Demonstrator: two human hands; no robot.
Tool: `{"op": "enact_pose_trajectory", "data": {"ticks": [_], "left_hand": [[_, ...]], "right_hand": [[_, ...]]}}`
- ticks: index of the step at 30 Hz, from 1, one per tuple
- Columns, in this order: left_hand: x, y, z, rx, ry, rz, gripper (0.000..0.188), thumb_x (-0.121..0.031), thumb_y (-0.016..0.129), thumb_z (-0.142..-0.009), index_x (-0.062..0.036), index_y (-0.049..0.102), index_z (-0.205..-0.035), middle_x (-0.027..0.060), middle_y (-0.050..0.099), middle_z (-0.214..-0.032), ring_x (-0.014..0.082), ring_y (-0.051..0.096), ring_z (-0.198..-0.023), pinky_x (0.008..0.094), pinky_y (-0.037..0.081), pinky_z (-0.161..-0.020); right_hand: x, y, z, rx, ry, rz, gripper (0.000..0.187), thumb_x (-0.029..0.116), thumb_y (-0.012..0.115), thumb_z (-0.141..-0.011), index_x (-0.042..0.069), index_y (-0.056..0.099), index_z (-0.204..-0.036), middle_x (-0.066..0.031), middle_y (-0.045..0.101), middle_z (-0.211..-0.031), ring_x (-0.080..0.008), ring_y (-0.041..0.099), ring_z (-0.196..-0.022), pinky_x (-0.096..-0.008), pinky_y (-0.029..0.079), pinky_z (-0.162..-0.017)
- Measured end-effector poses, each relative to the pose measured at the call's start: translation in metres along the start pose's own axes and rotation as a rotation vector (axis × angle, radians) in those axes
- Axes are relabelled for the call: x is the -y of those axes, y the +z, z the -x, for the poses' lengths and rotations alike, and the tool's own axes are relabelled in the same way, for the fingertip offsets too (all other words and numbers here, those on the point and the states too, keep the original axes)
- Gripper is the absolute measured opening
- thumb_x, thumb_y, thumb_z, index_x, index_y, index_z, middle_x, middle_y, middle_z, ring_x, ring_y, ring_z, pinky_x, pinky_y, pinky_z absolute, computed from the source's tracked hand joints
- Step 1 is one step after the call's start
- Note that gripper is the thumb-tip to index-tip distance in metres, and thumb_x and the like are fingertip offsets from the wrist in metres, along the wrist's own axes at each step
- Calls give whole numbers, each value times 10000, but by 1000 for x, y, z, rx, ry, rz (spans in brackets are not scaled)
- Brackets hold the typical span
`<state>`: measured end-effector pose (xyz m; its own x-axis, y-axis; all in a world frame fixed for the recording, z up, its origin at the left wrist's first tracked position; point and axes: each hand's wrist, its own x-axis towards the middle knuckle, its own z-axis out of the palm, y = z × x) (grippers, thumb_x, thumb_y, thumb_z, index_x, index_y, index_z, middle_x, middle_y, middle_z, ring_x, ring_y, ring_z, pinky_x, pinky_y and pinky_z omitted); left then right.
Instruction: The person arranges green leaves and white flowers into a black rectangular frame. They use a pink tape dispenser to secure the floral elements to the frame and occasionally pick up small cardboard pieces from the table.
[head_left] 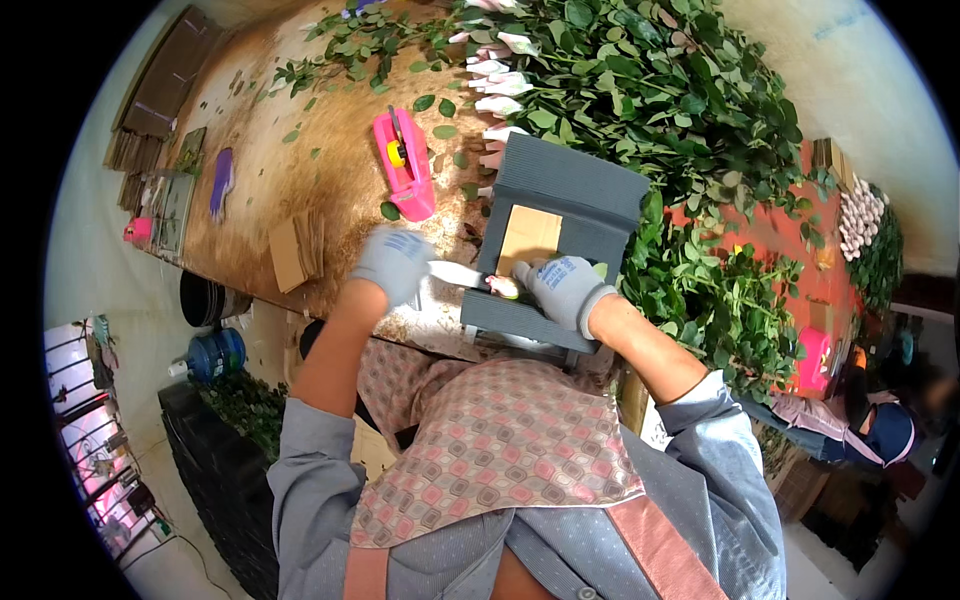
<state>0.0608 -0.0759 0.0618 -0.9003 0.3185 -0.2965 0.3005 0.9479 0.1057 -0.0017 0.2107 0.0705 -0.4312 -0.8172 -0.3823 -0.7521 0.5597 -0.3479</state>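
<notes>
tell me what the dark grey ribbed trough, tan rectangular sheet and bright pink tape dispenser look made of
Dark grey ribbed trough: matte, probably corrugated plastic or card, judging by its fine parallel ridges.
Tan rectangular sheet: likely cardboard, from its flat, dull brown face.
Bright pink tape dispenser: apparently smooth moulded plastic, its body evenly coloured.

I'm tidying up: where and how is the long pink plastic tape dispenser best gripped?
Probably pinch the long pink plastic tape dispenser across its near end, from the person's side: it points lengthwise away, and that end is clear of the round yellow core.
</notes>
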Motion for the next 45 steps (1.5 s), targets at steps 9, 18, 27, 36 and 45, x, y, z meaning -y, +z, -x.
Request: {"op": "enact_pose_trajectory", "data": {"ticks": [9, 18, 27, 36, 45], "left_hand": [[-92, -19, 11, -272, 219, 156, 361, -274, 728, -852, -95, 650, -1156, 69, 598, -1097, 276, 564, -1061, 444, 429, -934], [-122, 43, -3, -538, 87, 278, 294, -98, 696, -777, -95, 716, -1070, 37, 624, -1070, 261, 574, -1032, 428, 438, -908], [-118, 43, -3, -572, 122, 253, 313, -71, 682, -762, -94, 725, -1070, 15, 654, -1074, 251, 584, -1011, 417, 450, -873], [-118, 43, -3, -629, 140, 228, 266, -92, 642, -803, -104, 701, -1063, 3, 637, -1058, 239, 580, -968, 406, 456, -802], [-119, 45, -2, -600, 131, 216, 236, -121, 619, -825, -115, 692, -1049, 14, 635, -1055, 250, 585, -972, 423, 454, -800]], "right_hand": [[6, 8, -6, 18, 3, 61, 249, 179, 505, -993, 117, 669, -1169, -134, 745, -1011, -329, 731, -947, -458, 561, -815], [-18, -1, 14, -305, 188, -225, 250, 241, 599, -956, 33, 598, -1094, -210, 693, -1076, -377, 709, -927, -480, 550, -831], [-21, 26, -3, -469, 427, -192, 374, 263, 606, -947, -3, 518, -1195, -256, 650, -1089, -405, 707, -909, -483, 583, -770], [-27, 34, -10, -477, 395, -249, 332, 229, 615, -938, 31, 514, -1185, -251, 643, -1119, -423, 686, -961, -499, 558, -819], [-36, 8, 0, -425, 289, -96, 249, 251, 605, -946, 52, 594, -1096, -205, 661, -1086, -386, 696, -938, -480, 558, -794]]}}
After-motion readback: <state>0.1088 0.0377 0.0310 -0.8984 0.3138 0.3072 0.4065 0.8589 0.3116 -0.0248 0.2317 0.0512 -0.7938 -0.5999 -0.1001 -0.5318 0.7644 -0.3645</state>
